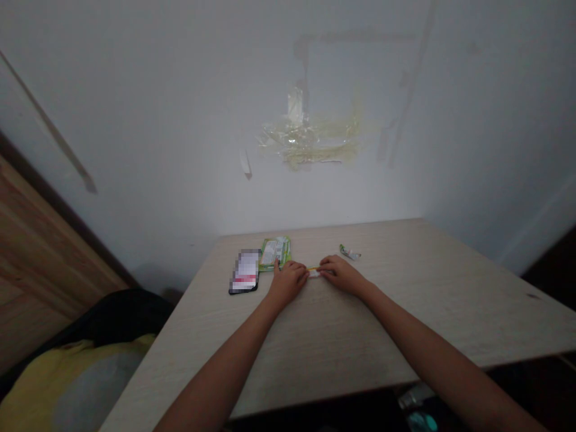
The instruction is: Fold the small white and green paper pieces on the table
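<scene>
Grips of the left hand (288, 281) and right hand (344, 275) are pinching opposite ends of a small white-and-yellow strip (314, 272), which is showing between them over the bench (324, 336), right of a green packet (275, 252).

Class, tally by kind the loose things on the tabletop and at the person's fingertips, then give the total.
Phone: 1
Green-and-white packet: 1
Green-and-white scrap: 1
White-and-yellow strip (too small to identify): 1
Total: 4
</scene>
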Motion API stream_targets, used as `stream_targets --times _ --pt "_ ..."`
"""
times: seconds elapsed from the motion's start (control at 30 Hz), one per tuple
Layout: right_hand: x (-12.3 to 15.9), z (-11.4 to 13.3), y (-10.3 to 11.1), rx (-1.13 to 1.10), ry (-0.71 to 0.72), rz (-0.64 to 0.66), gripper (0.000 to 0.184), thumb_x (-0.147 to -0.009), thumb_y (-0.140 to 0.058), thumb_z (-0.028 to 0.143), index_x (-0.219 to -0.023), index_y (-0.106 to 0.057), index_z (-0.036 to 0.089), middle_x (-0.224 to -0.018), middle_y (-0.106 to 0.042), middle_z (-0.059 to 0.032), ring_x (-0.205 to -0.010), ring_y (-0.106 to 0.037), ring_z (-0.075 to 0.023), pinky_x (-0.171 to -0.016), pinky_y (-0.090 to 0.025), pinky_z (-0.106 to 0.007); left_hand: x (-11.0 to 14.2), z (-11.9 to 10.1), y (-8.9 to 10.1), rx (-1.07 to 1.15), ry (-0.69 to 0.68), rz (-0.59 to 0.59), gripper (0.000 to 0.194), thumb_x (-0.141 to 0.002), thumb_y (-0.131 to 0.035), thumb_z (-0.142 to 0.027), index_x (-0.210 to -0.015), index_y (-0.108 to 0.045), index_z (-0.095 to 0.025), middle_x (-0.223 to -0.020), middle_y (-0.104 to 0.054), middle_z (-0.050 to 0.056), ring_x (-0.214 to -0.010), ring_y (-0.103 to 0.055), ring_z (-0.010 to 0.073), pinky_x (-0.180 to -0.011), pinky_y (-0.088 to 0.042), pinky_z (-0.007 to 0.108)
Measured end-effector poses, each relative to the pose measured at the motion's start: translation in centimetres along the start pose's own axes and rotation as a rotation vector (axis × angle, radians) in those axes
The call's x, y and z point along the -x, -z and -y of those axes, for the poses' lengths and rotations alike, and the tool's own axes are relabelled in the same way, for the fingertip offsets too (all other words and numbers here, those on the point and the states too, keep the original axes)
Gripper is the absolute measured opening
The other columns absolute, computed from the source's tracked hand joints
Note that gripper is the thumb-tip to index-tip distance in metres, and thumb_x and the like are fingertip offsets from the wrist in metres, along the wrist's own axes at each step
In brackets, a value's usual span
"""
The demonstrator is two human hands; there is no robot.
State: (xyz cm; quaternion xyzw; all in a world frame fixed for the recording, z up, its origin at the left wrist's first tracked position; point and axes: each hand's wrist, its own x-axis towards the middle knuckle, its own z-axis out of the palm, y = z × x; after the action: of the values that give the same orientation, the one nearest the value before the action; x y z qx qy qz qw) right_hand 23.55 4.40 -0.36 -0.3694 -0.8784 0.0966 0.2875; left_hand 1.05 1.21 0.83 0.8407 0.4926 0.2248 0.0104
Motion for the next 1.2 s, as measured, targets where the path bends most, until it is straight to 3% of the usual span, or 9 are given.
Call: stream_targets --times 0.17,0.37,0.57,0.83,1.2 --pt "0.0 -0.3 -0.2 0.071 -0.026 -0.019 0.023 -0.093 -0.055 0.023 -0.105 -0.074 0.021 -0.105 -0.063 -0.01 -0.101 -0.055 -0.0224 -0.093 -0.045 -0.039 0.0 0.0 0.0 0.017 -0.011 0.01 0.029 -0.097 -0.043 -0.039 -0.102 -0.069 -0.028 -0.113 -0.071 0.003 -0.115 -0.054 0.0218 -0.113 -0.006 0.064" --pt "0.0 -1.0 -0.6 0.215 -0.187 -0.127 0.024 -0.091 -0.055 0.02 -0.104 -0.075 0.021 -0.098 -0.056 -0.0117 -0.098 -0.052 -0.0253 -0.09 -0.045 -0.044 0.0 -0.1 0.1 0.078 -0.066 0.054 0.029 -0.097 -0.044 -0.042 -0.109 -0.069 -0.032 -0.113 -0.071 0.002 -0.115 -0.054 0.0218 -0.112 -0.007 0.065" --pt "0.0 -1.0 -0.9 0.091 -0.118 -0.122 0.027 -0.094 -0.051 0.024 -0.11 -0.071 0.017 -0.102 -0.062 -0.0115 -0.099 -0.058 -0.022 -0.092 -0.047 -0.038 0.2 -0.3 0.1 0.067 -0.088 0.044 0.029 -0.096 -0.045 -0.041 -0.108 -0.07 -0.032 -0.112 -0.072 0.002 -0.115 -0.054 0.0214 -0.115 -0.007 0.061" --pt "0.0 -1.2 -1.1 -0.069 -0.138 -0.079 0.036 -0.089 -0.057 0.023 -0.124 -0.064 0.016 -0.127 -0.064 -0.0144 -0.12 -0.057 -0.0247 -0.108 -0.041 -0.044 0.2 -0.2 0.1 0.135 -0.138 0.061 0.026 -0.096 -0.047 -0.039 -0.101 -0.072 -0.031 -0.108 -0.074 0.002 -0.115 -0.056 0.0215 -0.115 -0.011 0.058" --pt "0.0 -1.0 -1.1 -0.021 -0.111 -0.032 0.028 -0.091 -0.056 0.024 -0.113 -0.072 0.021 -0.133 -0.06 -0.0131 -0.124 -0.056 -0.0243 -0.109 -0.042 -0.043 0.0 0.5 -0.8 0.101 -0.071 0.004 0.024 -0.094 -0.052 -0.037 -0.102 -0.073 -0.029 -0.109 -0.074 0.004 -0.115 -0.057 0.0235 -0.114 -0.012 0.063"
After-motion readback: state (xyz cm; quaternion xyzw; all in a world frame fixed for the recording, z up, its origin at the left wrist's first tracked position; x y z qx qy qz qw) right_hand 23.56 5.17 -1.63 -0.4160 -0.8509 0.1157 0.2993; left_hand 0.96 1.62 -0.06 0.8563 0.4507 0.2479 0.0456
